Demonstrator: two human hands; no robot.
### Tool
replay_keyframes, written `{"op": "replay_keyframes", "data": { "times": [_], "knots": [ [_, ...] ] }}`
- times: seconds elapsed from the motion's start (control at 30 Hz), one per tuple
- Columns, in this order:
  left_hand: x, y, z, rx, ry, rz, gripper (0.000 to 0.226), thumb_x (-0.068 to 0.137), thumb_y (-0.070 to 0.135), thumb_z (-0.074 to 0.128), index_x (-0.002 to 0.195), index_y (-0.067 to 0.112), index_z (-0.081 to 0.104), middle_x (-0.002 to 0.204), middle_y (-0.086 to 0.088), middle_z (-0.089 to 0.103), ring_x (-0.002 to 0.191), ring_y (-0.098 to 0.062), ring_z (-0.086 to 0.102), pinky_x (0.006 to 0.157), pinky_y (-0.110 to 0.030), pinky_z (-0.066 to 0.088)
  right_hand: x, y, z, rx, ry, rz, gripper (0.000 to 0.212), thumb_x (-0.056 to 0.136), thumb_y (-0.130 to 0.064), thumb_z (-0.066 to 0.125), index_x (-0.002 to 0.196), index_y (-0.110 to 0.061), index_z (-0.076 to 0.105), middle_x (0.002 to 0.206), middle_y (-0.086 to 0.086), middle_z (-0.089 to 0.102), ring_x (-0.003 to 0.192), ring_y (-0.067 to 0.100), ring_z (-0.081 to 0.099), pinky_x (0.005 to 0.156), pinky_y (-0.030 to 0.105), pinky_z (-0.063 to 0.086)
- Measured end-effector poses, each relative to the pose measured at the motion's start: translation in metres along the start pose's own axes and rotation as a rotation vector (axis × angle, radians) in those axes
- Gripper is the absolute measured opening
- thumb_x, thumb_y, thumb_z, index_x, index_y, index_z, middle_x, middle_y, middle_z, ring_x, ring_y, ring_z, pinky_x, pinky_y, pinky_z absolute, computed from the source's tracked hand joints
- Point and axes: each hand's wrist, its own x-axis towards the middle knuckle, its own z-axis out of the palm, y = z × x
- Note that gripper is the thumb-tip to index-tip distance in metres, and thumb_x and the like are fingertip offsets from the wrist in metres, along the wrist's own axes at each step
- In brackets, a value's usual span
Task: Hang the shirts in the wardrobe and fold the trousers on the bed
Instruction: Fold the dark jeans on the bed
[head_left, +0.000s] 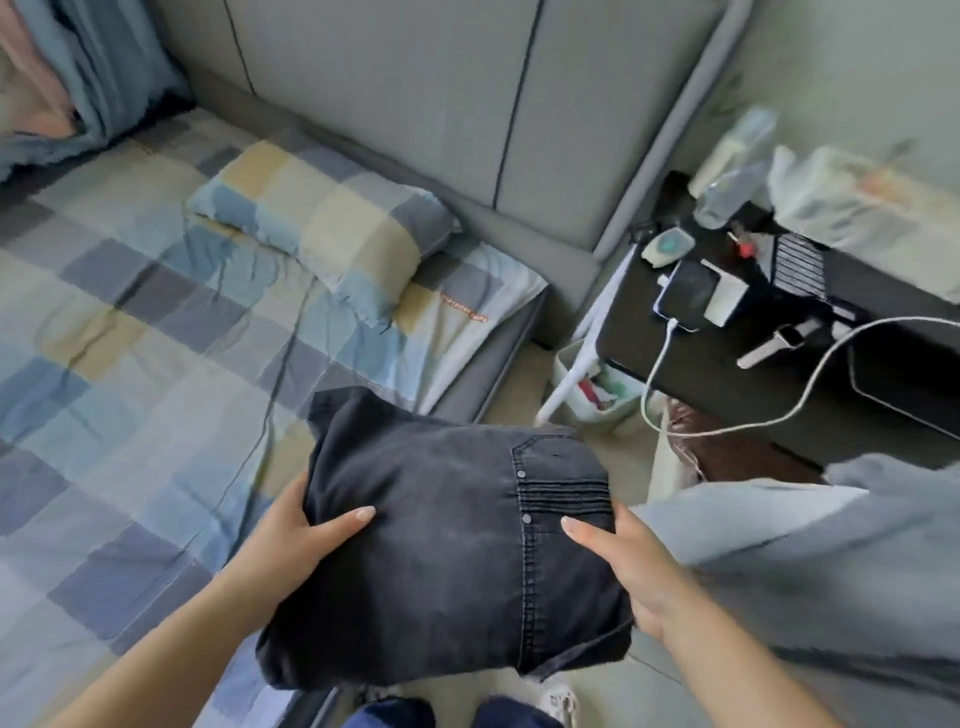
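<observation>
Both hands carry the folded trousers (447, 540): left hand (291, 540) grips the left edge, thumb on top and fingers under; right hand (628, 566) clamps the right edge the same way. Bundle is held in the air over the near edge of the bed (130, 364), part of it past the edge above the floor. Judgement: swing left, lower flat onto the checked sheet, keep both edges level so the folds don't slip, release together. Pillow (322, 228) lies near the grey headboard (415, 104), well apart from the bundle. Blue blanket (88, 67) heaped far left. Black side table (779, 332) on the right holds a charging phone (685, 296) and bottles, blurred.
</observation>
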Motion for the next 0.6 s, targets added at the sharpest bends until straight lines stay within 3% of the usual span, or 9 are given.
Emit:
{"op": "replay_keyframes", "data": {
  "times": [0.17, 0.27, 0.43, 0.53, 0.6],
  "knots": [
    [-0.024, 0.027, 0.073, 0.094, -0.235, 0.029, 0.054, 0.066, 0.028, 0.08, 0.116, 0.03, 0.058, 0.106, 0.006, 0.071, 0.095, -0.012, 0.068, 0.081, -0.031, 0.053, -0.074, 0.029, -0.072, 0.146, 0.145, -0.037, 0.029, 0.087, -0.001, 0.061, 0.111, -0.018, 0.061, 0.1, -0.001, 0.074, 0.084, 0.007, 0.071, 0.061, 0.015, 0.053],
    [-0.045, 0.037, 0.14, 0.198, -0.375, 0.042, 0.076, 0.047, 0.054, 0.088, 0.114, 0.033, 0.06, 0.101, 0.007, 0.073, 0.092, -0.013, 0.07, 0.083, -0.035, 0.055, -0.128, 0.058, -0.13, 0.254, 0.254, -0.046, 0.028, 0.087, -0.003, 0.062, 0.109, -0.02, 0.061, 0.097, -0.002, 0.075, 0.083, 0.01, 0.071, 0.061, 0.02, 0.054],
    [-0.102, 0.034, 0.256, 0.315, -0.579, 0.044, 0.056, 0.059, 0.04, 0.088, 0.108, 0.033, 0.061, 0.099, 0.007, 0.074, 0.09, -0.012, 0.07, 0.083, -0.035, 0.054, -0.219, 0.115, -0.223, 0.348, 0.382, -0.059, 0.031, 0.086, -0.005, 0.063, 0.113, -0.019, 0.06, 0.097, -0.005, 0.074, 0.087, 0.009, 0.071, 0.064, 0.018, 0.054],
    [-0.14, 0.025, 0.319, 0.402, -0.699, 0.042, 0.086, 0.039, 0.056, 0.086, 0.116, 0.03, 0.06, 0.104, 0.007, 0.073, 0.096, -0.015, 0.069, 0.092, -0.041, 0.052, -0.273, 0.151, -0.272, 0.411, 0.463, -0.053, 0.027, 0.087, -0.003, 0.062, 0.109, -0.018, 0.06, 0.079, -0.013, 0.074, 0.071, 0.001, 0.07, 0.053, 0.012, 0.05],
    [-0.165, 0.016, 0.362, 0.438, -0.756, 0.052, 0.097, 0.03, 0.066, 0.086, 0.117, 0.03, 0.06, 0.104, 0.008, 0.073, 0.097, -0.013, 0.069, 0.093, -0.04, 0.052, -0.307, 0.174, -0.304, 0.457, 0.495, -0.037, 0.027, 0.087, -0.005, 0.063, 0.11, -0.018, 0.061, 0.08, -0.011, 0.075, 0.072, 0.003, 0.07, 0.054, 0.014, 0.051]
  ]
}}
